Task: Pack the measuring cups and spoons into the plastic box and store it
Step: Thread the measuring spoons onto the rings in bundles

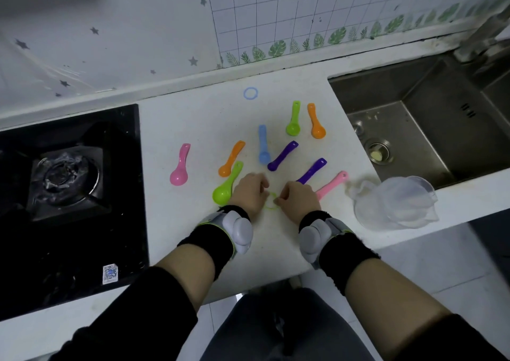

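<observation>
Several coloured measuring spoons lie spread on the white counter (193,117): a pink spoon (180,166), a large green spoon (226,185), an orange spoon (231,158), a blue spoon (263,145), two purple spoons (283,156) (311,170), a small green spoon (293,119), another orange spoon (316,121) and a pink spoon (332,185). My left hand (248,195) and my right hand (296,200) pinch a thin green ring (271,204) between them. A blue ring (250,93) lies near the wall. A clear plastic container (397,203) sits at the right.
A black gas hob (69,184) fills the left side. A steel sink (430,117) is sunk in at the right, with a tap (480,40) behind it. The counter's front edge runs just below my wrists.
</observation>
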`<action>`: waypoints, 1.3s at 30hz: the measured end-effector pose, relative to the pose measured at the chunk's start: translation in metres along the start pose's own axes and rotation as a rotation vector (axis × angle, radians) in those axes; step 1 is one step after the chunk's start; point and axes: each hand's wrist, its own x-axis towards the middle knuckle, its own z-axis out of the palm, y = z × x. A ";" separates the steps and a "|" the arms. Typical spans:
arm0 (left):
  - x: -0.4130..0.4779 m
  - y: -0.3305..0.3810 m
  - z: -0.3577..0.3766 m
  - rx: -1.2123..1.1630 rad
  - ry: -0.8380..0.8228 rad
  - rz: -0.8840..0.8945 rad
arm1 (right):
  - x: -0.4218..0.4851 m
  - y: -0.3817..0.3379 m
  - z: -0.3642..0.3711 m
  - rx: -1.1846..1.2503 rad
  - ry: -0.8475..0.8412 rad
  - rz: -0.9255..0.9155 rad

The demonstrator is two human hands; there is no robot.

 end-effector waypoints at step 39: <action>0.001 -0.060 -0.115 -0.500 0.280 -0.009 | 0.018 -0.104 0.006 0.352 0.227 -0.273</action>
